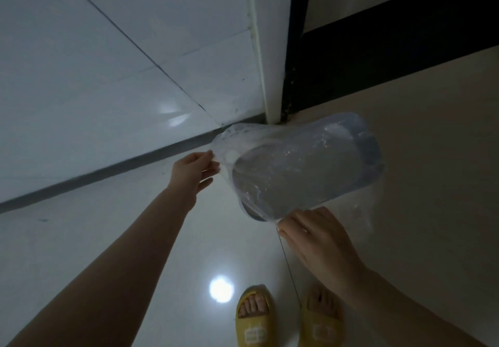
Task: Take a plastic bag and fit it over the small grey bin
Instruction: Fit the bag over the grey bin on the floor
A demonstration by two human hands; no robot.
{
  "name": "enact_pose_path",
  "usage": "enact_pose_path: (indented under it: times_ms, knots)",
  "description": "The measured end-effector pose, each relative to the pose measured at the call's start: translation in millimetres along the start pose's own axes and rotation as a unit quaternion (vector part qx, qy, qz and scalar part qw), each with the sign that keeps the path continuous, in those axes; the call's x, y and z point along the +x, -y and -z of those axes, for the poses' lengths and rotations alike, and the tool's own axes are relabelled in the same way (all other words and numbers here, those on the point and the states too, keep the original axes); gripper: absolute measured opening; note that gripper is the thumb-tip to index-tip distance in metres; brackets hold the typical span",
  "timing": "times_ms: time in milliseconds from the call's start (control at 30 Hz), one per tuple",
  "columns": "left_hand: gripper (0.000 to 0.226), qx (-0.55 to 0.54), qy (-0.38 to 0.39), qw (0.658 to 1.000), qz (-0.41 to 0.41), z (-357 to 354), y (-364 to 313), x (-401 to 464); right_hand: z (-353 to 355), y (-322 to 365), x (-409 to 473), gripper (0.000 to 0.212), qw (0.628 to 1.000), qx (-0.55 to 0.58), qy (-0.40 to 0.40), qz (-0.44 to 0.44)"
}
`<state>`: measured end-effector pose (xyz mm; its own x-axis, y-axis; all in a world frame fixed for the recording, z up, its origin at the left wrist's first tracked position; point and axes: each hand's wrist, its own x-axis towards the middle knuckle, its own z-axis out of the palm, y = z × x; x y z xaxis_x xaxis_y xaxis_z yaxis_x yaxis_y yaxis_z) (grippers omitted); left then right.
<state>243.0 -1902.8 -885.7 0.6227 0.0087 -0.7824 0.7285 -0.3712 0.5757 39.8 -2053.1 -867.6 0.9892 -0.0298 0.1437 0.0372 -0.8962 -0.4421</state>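
While the plastic bag is already draped over the small grey bin (standing on the floor in the wall corner), the left hand and right hand each pinch its edge. Judged step: seating the film. Next, pull it evenly down around the rim.

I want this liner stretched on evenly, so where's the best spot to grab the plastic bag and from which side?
Grip the plastic bag by its loose rim, at opposite sides of the grey bin. The left hand pinches the far-left slack, the right hand the near edge. Film over the mouth is taut, so only the rim gives purchase.
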Motion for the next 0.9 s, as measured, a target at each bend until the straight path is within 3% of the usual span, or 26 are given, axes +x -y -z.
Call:
enact_pose_path:
  times_ms: [100,267,467,533,600,667,700,733,800,900]
  knots:
    - [0.014,0.012,-0.011,1.000,-0.010,7,9,0,-6,0,-8,0.025,0.999,-0.035,-0.009,0.024]
    - [0.015,0.141,-0.060,0.986,-0.073,1,33,5,-16,-5,-16,0.021,0.994,-0.098,0.043,0.026]
    - [0.021,0.253,-0.098,0.959,-0.081,-11,53,18,-25,-5,-12,0.018,0.988,-0.135,0.068,0.025]
    - [0.014,0.227,-0.078,0.969,-0.058,-9,56,20,-22,-4,-10,0.018,0.988,-0.131,0.075,0.022]
    - [0.022,0.108,-0.079,0.991,-0.028,-2,52,15,-13,-3,-10,0.018,0.991,-0.110,0.066,0.023]
    - [0.031,0.022,-0.141,0.987,-0.070,10,44,4,6,-7,-9,0.009,0.996,-0.069,0.048,0.043]
    - [0.037,0.034,-0.166,0.978,-0.123,13,39,-4,18,-13,-4,0.002,0.997,-0.051,0.042,0.049]
    - [0.046,0.070,-0.160,0.967,-0.188,13,33,-16,31,-22,3,0.011,0.997,-0.040,0.040,0.045]
    - [0.067,0.170,-0.068,0.931,-0.316,1,21,-43,53,-44,22,0.029,0.997,-0.033,0.059,0.026]
    - [0.099,0.352,0.046,0.835,-0.421,-37,17,-66,72,-70,54,0.074,0.986,-0.053,0.156,0.007]
